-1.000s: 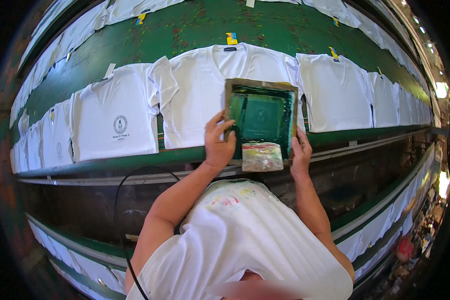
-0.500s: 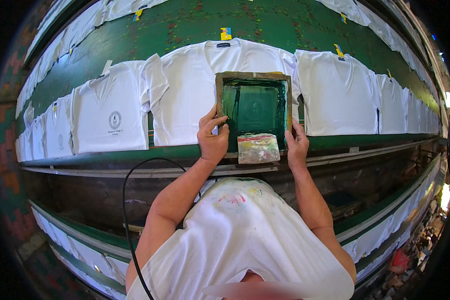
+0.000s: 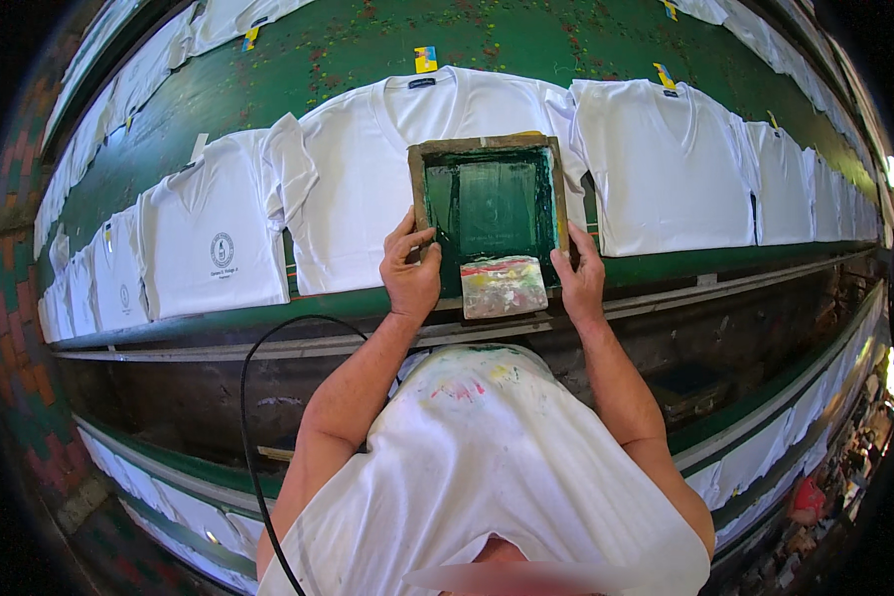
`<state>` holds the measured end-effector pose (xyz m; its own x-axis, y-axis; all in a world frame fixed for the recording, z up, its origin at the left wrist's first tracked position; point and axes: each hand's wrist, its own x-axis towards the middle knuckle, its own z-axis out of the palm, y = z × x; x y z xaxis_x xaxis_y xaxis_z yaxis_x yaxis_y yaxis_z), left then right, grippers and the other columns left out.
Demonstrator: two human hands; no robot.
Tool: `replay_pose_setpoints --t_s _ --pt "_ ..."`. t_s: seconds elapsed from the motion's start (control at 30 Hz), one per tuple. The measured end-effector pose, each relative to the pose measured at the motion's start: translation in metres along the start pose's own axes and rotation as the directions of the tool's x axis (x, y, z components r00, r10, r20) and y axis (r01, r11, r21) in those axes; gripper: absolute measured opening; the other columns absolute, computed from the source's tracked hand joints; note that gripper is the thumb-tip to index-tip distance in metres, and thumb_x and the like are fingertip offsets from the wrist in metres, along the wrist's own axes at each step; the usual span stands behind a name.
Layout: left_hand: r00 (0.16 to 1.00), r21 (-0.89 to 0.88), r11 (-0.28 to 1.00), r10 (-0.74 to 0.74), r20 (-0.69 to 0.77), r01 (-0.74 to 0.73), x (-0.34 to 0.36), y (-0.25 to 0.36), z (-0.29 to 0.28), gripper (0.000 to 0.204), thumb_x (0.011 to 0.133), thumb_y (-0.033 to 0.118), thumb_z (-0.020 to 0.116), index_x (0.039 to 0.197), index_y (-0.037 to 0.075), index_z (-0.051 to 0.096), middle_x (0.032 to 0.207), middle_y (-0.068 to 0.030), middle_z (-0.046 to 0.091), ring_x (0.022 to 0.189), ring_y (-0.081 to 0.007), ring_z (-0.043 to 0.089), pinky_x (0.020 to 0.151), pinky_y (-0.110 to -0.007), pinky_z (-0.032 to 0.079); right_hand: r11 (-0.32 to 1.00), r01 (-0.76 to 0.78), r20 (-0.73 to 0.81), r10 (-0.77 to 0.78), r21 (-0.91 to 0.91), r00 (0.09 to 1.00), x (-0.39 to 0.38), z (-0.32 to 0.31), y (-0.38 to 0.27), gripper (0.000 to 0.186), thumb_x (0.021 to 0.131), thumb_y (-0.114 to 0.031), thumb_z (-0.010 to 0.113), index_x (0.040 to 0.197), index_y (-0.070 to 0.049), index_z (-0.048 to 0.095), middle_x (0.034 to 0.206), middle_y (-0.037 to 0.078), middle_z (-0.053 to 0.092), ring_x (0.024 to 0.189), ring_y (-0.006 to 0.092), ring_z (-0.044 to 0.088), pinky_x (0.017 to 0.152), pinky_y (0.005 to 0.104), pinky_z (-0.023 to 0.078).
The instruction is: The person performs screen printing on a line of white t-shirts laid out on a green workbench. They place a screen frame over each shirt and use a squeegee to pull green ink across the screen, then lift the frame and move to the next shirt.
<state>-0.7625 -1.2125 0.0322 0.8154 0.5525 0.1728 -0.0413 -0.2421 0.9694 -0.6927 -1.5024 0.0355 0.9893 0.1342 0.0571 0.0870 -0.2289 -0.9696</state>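
Two hands frame my view as I watch from afar: a long green surface (image 3: 298,70) curves across the scene, lined with white T-shirts laid flat side by side. On the middle shirt (image 3: 368,189) rests a wooden printing screen (image 3: 489,214), its mesh stained green, set over the shirt's chest and reaching the near edge of the surface. A paint-smeared squeegee (image 3: 504,286) lies against the screen's near rail, between both hands. My left hand (image 3: 410,273) grips the frame's left side, fingers closed around the wood with the thumb on top. My right hand (image 3: 580,278) clasps the right side, fingers wrapped over the rail. To the left, a shirt (image 3: 214,243) already carries a small round print.
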Motion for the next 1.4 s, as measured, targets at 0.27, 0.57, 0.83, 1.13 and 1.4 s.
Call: replay_pose_setpoints --t_s 0.27,0.57,0.83,1.13,1.4 --pt "0.999 0.054 0.998 0.042 -0.005 -0.041 0.002 -0.008 -0.001 0.026 0.09 -0.004 0.081 0.115 0.005 0.084 0.158 -0.0191 0.068 0.132 -0.0235 0.069 0.097 -0.031 0.059 0.999 0.018 0.017 -0.018 -0.032 1.0 -0.001 -0.001 0.002 0.059 0.104 -0.01 0.076 0.158 0.006 0.057 0.148 0.016 0.064 0.134 0.0248 0.064 0.118 0.0392 0.048" --pt "1.0 0.014 1.0 0.002 0.011 -0.002 0.002 -0.013 -0.001 0.027 0.091 -0.006 0.08 0.116 0.003 0.082 0.159 -0.0198 0.067 0.129 -0.0205 0.071 0.097 -0.031 0.059 0.99 0.067 -0.033 -0.072 -0.124 0.997 0.0 0.004 -0.004 0.061 0.1 -0.013 0.08 0.154 0.006 0.06 0.146 0.022 0.065 0.136 0.0335 0.063 0.119 0.0446 0.048" --pt "0.997 -0.041 0.998 0.046 0.056 -0.044 0.007 -0.013 -0.001 0.041 0.094 -0.008 0.078 0.134 -0.001 0.074 0.16 -0.0214 0.064 0.14 -0.0288 0.068 0.112 -0.038 0.058 0.99 -0.136 -0.036 0.138 0.047 0.99 0.008 0.003 -0.006 0.053 0.099 -0.008 0.078 0.149 0.005 0.065 0.139 0.02 0.071 0.132 0.0345 0.067 0.116 0.0458 0.05" --pt "0.888 0.48 0.764 0.266 0.375 -0.432 0.083 0.038 -0.033 0.078 0.086 0.004 0.083 0.161 0.008 0.06 0.172 -0.0249 0.048 0.155 -0.0472 0.048 0.124 -0.057 0.048 0.817 0.448 0.337 -0.333 -0.363 0.881 -0.035 -0.01 -0.095 0.055 0.091 -0.015 0.087 0.142 -0.004 0.071 0.141 0.022 0.072 0.129 0.0429 0.066 0.115 0.0518 0.052" --pt "0.726 0.707 0.378 -0.118 0.677 -0.598 0.152 0.089 -0.008 0.099 0.08 0.018 0.092 0.169 0.027 0.051 0.167 -0.0182 0.055 0.152 -0.0413 0.053 0.118 -0.059 0.052 0.494 0.641 0.58 -0.296 -0.587 0.759 -0.034 0.015 -0.126 0.046 0.082 0.002 0.076 0.128 -0.003 0.076 0.121 0.015 0.075 0.118 0.0372 0.069 0.104 0.0486 0.057"
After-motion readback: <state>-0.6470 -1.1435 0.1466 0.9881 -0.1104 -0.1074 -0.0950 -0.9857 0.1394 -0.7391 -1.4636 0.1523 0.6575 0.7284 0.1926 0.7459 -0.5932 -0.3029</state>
